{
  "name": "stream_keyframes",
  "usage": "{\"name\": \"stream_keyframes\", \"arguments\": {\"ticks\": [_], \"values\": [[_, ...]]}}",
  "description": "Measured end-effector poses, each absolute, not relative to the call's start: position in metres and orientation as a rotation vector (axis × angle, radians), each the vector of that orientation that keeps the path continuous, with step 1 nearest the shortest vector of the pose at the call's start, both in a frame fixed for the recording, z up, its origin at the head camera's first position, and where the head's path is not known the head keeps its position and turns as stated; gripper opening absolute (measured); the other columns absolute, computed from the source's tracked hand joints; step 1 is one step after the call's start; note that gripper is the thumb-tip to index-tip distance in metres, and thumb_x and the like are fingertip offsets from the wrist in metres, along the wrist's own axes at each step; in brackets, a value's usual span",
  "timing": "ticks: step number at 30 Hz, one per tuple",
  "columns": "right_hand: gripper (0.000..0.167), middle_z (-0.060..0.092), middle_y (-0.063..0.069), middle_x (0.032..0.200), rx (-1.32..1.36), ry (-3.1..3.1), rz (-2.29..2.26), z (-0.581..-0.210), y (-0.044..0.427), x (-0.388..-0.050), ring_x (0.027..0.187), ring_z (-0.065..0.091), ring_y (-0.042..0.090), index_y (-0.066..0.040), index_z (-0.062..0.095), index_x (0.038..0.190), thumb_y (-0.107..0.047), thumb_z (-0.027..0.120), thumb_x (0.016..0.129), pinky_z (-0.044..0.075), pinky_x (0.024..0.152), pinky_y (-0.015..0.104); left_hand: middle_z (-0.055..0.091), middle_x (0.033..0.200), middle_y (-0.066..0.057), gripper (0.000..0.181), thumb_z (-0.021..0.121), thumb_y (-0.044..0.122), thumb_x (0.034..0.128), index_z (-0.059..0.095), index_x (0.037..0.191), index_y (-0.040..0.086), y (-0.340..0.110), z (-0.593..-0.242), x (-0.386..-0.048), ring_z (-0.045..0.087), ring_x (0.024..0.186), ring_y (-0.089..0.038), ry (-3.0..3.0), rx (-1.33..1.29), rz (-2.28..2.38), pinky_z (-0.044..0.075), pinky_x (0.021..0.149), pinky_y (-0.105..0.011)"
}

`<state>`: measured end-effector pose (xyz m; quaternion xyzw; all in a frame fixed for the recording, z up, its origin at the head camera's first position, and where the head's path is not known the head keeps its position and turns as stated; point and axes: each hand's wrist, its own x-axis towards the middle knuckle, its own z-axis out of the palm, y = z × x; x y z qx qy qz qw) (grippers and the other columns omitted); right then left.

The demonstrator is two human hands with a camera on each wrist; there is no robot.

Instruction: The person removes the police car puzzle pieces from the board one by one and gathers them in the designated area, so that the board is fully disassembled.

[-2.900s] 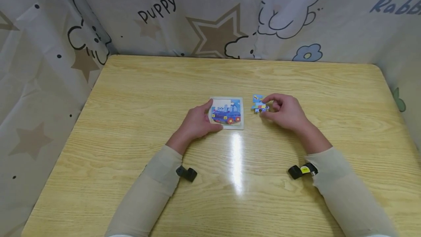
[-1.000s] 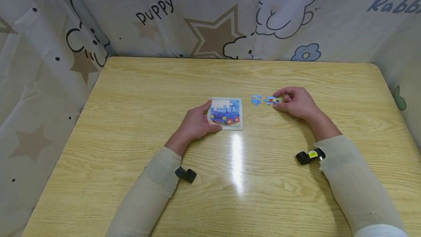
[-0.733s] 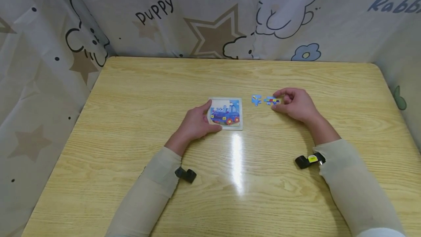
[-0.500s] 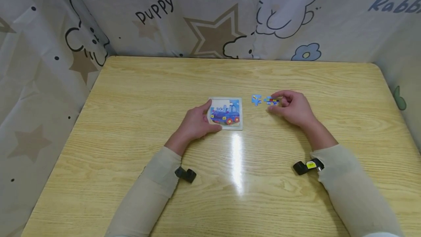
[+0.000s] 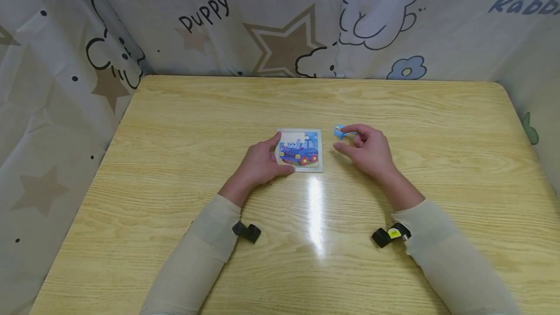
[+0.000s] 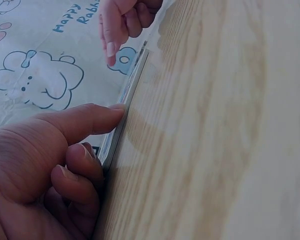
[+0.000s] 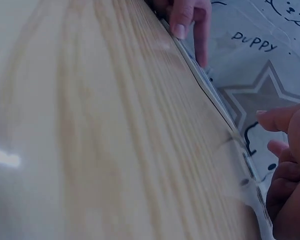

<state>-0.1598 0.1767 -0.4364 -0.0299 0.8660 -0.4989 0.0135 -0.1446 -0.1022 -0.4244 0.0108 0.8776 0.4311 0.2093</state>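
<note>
In the head view my left hand [image 5: 261, 160] holds a small square jigsaw puzzle [image 5: 305, 153] by its left side, thumb at the near edge and a finger at the far corner. A blue car is pictured on it, with a pale bare patch at upper left. In the left wrist view the thumb presses the thin edge of the puzzle frame [image 6: 134, 80]. My right hand [image 5: 371, 152] hovers at a loose blue puzzle piece [image 5: 339, 131], thumb and index finger apart. That hand partly covers the piece and hides the multicoloured piece beside it.
Everything lies on a wood-grain table [image 5: 183, 111]. A printed fabric backdrop [image 5: 280, 18] stands along its far edge and sides. Black wrist cameras [image 5: 247, 232] sit at both sleeves. Light reflects off the table in front of the puzzle.
The right hand pulled the multicoloured piece away to the right of the blue one, then let go and moved left over the blue piece. The left hand stays on the puzzle.
</note>
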Motion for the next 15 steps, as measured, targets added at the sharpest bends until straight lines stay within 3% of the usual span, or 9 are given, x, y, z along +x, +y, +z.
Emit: {"name": "stream_keyframes", "arguments": {"ticks": [10,15], "values": [[0.038,0.035,0.000,0.058,-0.163,2.686,-1.542,-0.434,0.143,-0.156,0.053,0.033,0.017,-0.005,0.071,0.116,-0.021,0.084,0.083,0.035,0.059,0.033,0.041,0.056,-0.001,0.102,0.088,0.028,0.0790,0.026,0.160,0.017,-0.102,-0.421,-0.144,0.050,0.043,-0.020,2.428,0.028,1.206,0.041,0.045,-0.030],[0.037,0.035,0.001,0.058,-0.167,2.679,-1.544,-0.436,0.132,-0.159,0.052,0.033,0.018,-0.005,0.071,0.116,-0.020,0.082,0.085,0.035,0.058,0.034,0.043,0.056,0.000,0.103,0.088,0.030,0.0781,0.027,0.159,0.014,-0.104,-0.422,-0.144,0.047,0.043,-0.017,2.460,0.077,1.201,0.045,0.056,-0.032]]}}
